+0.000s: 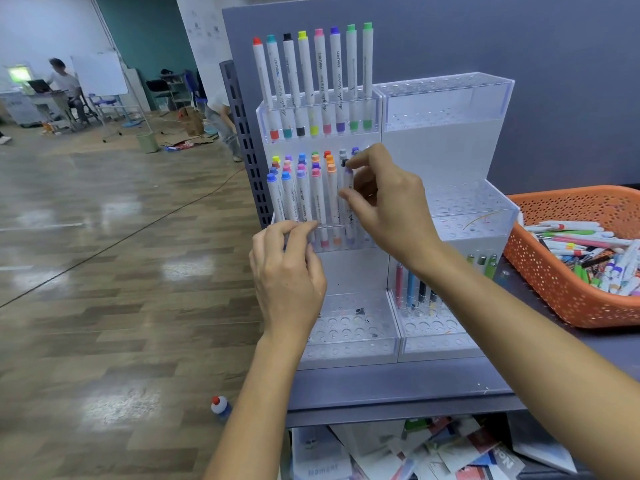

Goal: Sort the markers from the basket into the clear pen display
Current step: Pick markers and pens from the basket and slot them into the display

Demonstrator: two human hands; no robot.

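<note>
A clear tiered pen display stands on a grey shelf. Its top left tier holds several white markers with coloured caps; the middle left tier holds several more. My right hand pinches a white marker with a purple cap, upright at the right end of the middle tier's front row. My left hand rests with curled fingers against the front wall of that tier; whether it grips anything I cannot tell. An orange basket at the right holds several loose markers.
A few thin pens stand in the lower right tier, with green-capped ones behind. The grey shelf back panel rises behind the display. A small bottle lies on the wooden floor at left. People and desks are far back left.
</note>
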